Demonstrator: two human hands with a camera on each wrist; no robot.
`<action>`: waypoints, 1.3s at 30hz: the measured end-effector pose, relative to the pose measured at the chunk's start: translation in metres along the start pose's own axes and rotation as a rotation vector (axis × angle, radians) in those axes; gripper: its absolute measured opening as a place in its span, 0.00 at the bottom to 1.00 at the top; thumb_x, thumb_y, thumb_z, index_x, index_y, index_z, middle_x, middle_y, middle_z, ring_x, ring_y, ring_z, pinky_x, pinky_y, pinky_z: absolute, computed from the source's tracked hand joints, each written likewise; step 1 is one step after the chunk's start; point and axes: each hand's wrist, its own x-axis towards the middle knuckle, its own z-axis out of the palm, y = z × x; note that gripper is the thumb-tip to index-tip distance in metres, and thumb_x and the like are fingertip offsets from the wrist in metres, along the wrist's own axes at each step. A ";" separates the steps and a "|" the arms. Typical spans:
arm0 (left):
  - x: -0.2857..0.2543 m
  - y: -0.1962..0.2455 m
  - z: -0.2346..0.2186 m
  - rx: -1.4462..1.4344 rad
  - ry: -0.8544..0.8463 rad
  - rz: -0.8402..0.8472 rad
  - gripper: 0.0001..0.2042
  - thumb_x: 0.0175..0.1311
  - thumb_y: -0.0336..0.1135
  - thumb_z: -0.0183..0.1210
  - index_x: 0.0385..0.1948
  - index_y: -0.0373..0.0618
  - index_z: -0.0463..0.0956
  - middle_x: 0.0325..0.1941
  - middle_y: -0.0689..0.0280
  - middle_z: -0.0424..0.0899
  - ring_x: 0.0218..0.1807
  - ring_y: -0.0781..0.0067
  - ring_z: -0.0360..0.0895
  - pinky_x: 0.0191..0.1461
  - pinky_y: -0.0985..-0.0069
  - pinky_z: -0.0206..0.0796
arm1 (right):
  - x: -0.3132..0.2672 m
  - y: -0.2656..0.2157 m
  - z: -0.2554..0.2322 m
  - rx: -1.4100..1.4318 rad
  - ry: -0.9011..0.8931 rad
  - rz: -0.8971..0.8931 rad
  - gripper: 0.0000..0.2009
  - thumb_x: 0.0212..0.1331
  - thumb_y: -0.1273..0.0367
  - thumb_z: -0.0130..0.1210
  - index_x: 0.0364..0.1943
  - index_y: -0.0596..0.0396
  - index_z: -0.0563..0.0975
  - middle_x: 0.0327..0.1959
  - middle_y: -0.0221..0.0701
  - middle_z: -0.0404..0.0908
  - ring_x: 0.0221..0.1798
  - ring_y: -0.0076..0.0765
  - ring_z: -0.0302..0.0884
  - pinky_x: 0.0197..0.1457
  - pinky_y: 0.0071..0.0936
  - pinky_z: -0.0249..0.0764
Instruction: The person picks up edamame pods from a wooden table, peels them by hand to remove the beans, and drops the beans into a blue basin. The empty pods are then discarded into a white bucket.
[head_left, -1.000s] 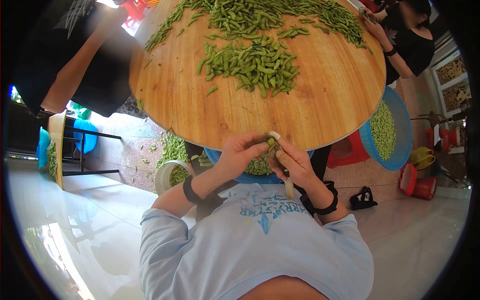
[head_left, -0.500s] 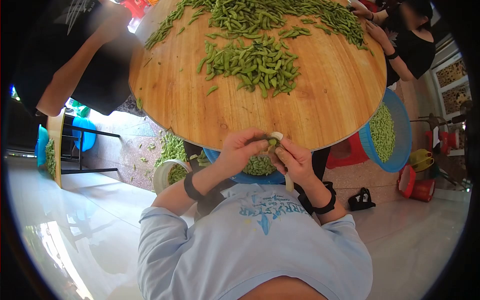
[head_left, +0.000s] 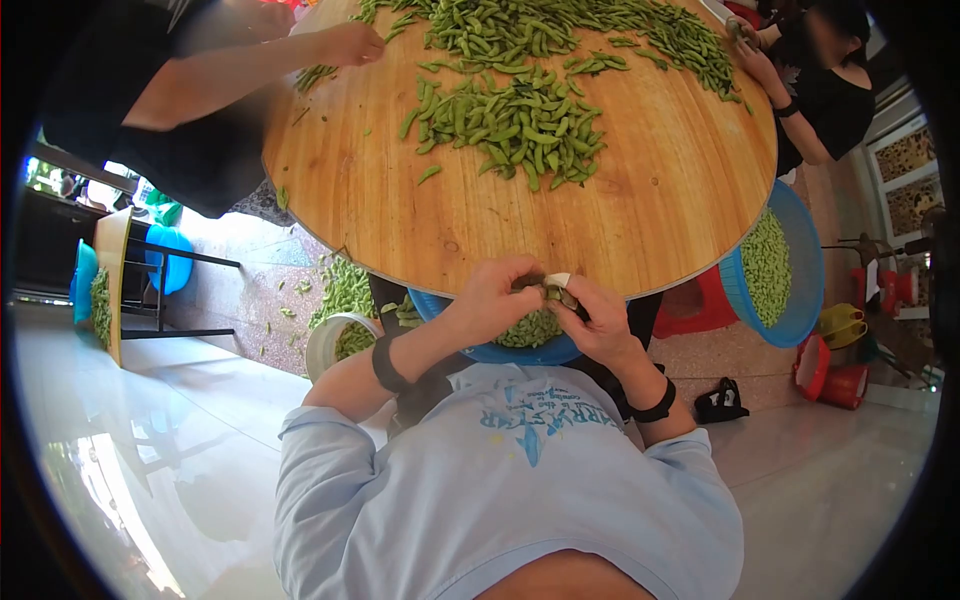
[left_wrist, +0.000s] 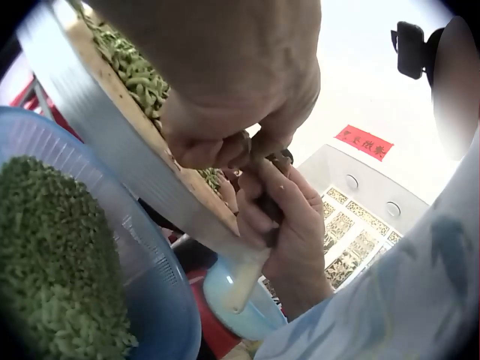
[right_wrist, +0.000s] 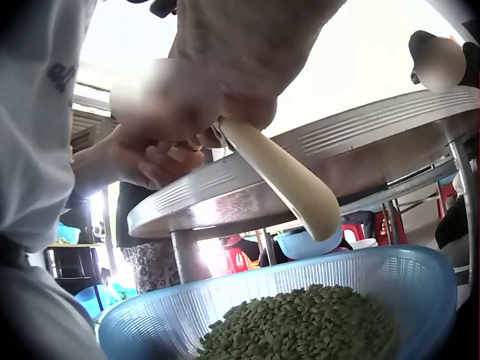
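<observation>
My left hand (head_left: pixel 490 298) and right hand (head_left: pixel 600 318) meet just off the near table edge, fingertips together. The left fingers pinch a dull green bean pod (left_wrist: pixel 260 160), mostly hidden by the fingers. Out of my right hand sticks a smooth cream handle (right_wrist: pixel 289 176) with a small hole near its end; fingers cover the tool's working end. A short white piece (head_left: pixel 558 281) shows at the right fingertips in the head view. Directly below the hands, a blue basket (right_wrist: pixel 142 319) holds shelled green beans (right_wrist: pixel 300 324).
Piles of green pods (head_left: pixel 510 120) lie on the round wooden table (head_left: pixel 370 190). Another person's arm (head_left: pixel 230 75) reaches over it at left; a second person (head_left: pixel 825 85) sits at right. A tilted blue basket (head_left: pixel 805 285) of beans stands right, a white bucket (head_left: pixel 325 350) left.
My hands have turned slightly and drawn closer; the green bean seen earlier between the fingertips and the hanging handle are hidden in the head view. The person at left has reached over the table.
</observation>
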 end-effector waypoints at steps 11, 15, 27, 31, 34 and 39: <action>-0.017 -0.004 -0.029 -0.423 -0.360 -0.419 0.07 0.53 0.28 0.56 0.31 0.36 0.78 0.21 0.71 0.73 0.21 0.84 0.67 0.23 0.84 0.56 | 0.008 -0.013 0.012 -0.016 -0.198 -0.124 0.14 0.43 0.79 0.58 0.38 0.61 0.72 0.23 0.38 0.72 0.23 0.44 0.73 0.24 0.31 0.68; -0.025 -0.004 -0.017 -0.311 -0.315 -0.375 0.07 0.54 0.30 0.57 0.31 0.36 0.77 0.19 0.68 0.73 0.21 0.81 0.68 0.24 0.81 0.59 | 0.006 -0.009 0.011 -0.161 -0.220 -0.058 0.14 0.42 0.79 0.57 0.38 0.61 0.72 0.26 0.40 0.73 0.26 0.47 0.75 0.27 0.33 0.72; -0.003 0.019 -0.113 0.970 0.314 0.249 0.05 0.54 0.28 0.54 0.30 0.37 0.73 0.32 0.50 0.75 0.37 0.47 0.75 0.39 0.57 0.68 | 0.005 -0.011 0.002 -0.016 -0.209 -0.035 0.11 0.49 0.76 0.60 0.37 0.62 0.73 0.32 0.42 0.74 0.29 0.45 0.75 0.28 0.31 0.70; 0.055 -0.020 -0.126 1.047 0.510 0.387 0.07 0.55 0.29 0.55 0.35 0.38 0.73 0.32 0.51 0.74 0.37 0.45 0.74 0.40 0.58 0.67 | 0.006 -0.016 -0.010 0.030 -0.243 0.078 0.13 0.53 0.76 0.57 0.43 0.63 0.72 0.32 0.41 0.73 0.28 0.41 0.73 0.30 0.26 0.70; 0.069 -0.034 -0.128 1.051 0.462 0.338 0.07 0.54 0.28 0.55 0.34 0.37 0.72 0.33 0.49 0.75 0.38 0.41 0.72 0.42 0.56 0.66 | -0.001 -0.013 -0.010 0.193 -0.187 0.182 0.16 0.58 0.76 0.51 0.51 0.64 0.69 0.32 0.36 0.72 0.29 0.32 0.72 0.32 0.24 0.69; 0.037 0.016 -0.082 0.528 0.194 0.044 0.08 0.57 0.30 0.56 0.37 0.37 0.74 0.30 0.58 0.77 0.33 0.64 0.76 0.37 0.70 0.69 | 0.008 -0.012 -0.005 0.597 -0.107 0.476 0.20 0.65 0.75 0.42 0.61 0.65 0.63 0.31 0.29 0.71 0.23 0.19 0.66 0.24 0.17 0.64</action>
